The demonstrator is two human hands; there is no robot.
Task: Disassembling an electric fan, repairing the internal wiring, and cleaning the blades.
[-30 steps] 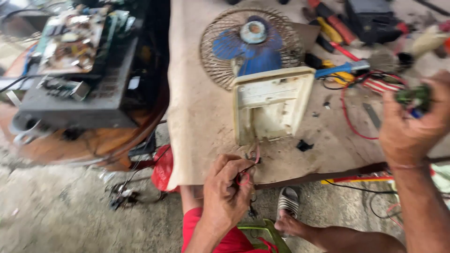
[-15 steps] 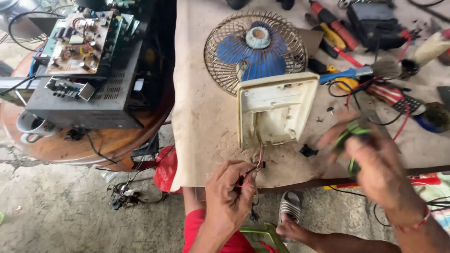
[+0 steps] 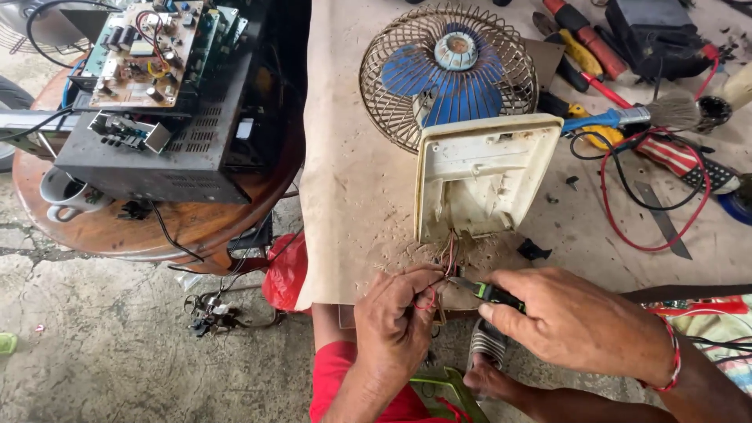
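Two hands work at the counter [image 3: 352,196] edge, 6 o'clock of the cream fan base [image 3: 482,176]. Left hand [image 3: 395,325]: fingers pinched closed on thin red wires [image 3: 448,254] trailing from the base's lower edge. Right hand [image 3: 580,317]: fingers closed around a small green-and-black tool [image 3: 487,292], tip touching the wires. Blue-bladed fan cage [image 3: 448,66] lies at 12 o'clock of the base.

A cream-white fan base [image 3: 484,177] backs onto blue blades [image 3: 446,78] in a tan wire grille [image 3: 384,63]. Thin red wires [image 3: 448,254] trail from it. The right hand [image 3: 576,321] grips a green-and-black tool [image 3: 493,294]. A red wristband [image 3: 672,352] circles that wrist.
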